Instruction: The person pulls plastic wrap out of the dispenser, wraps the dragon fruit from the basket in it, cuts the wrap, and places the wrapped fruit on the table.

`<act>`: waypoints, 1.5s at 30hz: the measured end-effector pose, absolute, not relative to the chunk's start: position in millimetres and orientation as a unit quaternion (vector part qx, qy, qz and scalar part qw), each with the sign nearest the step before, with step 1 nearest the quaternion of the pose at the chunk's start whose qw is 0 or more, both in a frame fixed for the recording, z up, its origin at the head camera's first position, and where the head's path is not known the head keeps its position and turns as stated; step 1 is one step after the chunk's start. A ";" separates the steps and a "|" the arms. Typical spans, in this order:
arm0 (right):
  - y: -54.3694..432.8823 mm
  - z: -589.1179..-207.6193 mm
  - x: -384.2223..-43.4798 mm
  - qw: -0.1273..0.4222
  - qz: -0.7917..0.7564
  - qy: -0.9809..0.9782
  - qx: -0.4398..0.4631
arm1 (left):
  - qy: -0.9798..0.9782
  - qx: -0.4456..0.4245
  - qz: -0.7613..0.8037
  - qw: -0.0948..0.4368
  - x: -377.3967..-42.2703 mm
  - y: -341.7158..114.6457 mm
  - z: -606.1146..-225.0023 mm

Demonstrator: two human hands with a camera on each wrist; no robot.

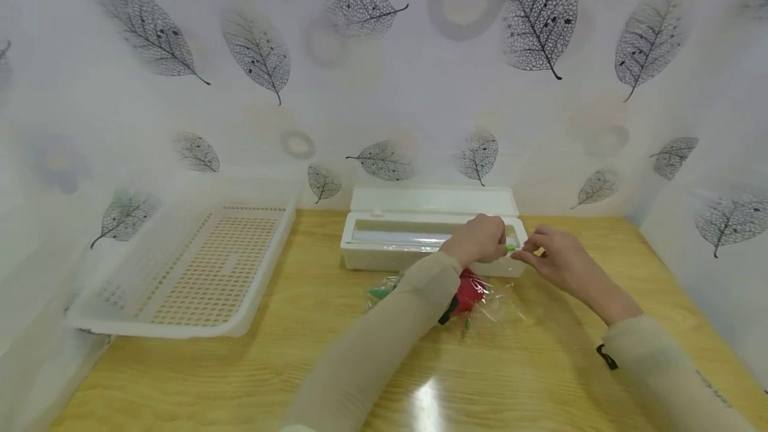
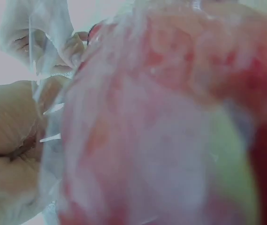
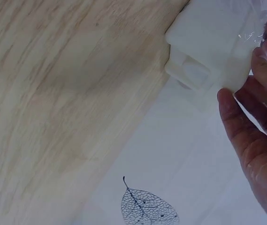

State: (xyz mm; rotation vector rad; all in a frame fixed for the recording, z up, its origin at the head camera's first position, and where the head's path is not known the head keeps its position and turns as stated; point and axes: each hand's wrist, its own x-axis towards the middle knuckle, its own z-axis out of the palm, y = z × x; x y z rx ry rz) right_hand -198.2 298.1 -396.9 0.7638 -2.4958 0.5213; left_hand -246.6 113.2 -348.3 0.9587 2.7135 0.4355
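Note:
A white cling film dispenser [image 1: 375,259] stands at the back of the table with its lid [image 1: 432,201] raised. The film roll [image 1: 402,237] shows inside. My left hand [image 1: 477,242] has curled fingers at the front right of the dispenser, pinching a small green slider [image 1: 511,247]. With thumb and fingertips, my right hand [image 1: 558,260] grips the dispenser's right end [image 3: 217,51]. Beneath the left forearm lies a red item [image 1: 471,292] in clear film, with green pieces [image 1: 379,293] beside it. Blurred red [image 2: 138,140] fills most of the left wrist view, behind film.
At the left stands a white plastic basket [image 1: 240,325] with a slotted bottom. The wooden table [image 1: 480,379] meets a leaf-patterned sheet [image 1: 408,105] behind the dispenser and at both sides. A black tag [image 1: 607,357] hangs by the right sleeve.

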 end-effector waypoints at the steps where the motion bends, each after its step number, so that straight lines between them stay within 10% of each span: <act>1: 299.3 -396.3 -199.1 0.239 0.190 -0.910 0.281 | 0.927 0.324 0.149 0.114 -246.7 114.3 -347.9; 45: 304.8 -394.0 -198.4 0.238 0.199 -0.902 0.299 | 0.922 0.366 0.089 0.088 -246.7 105.6 -346.6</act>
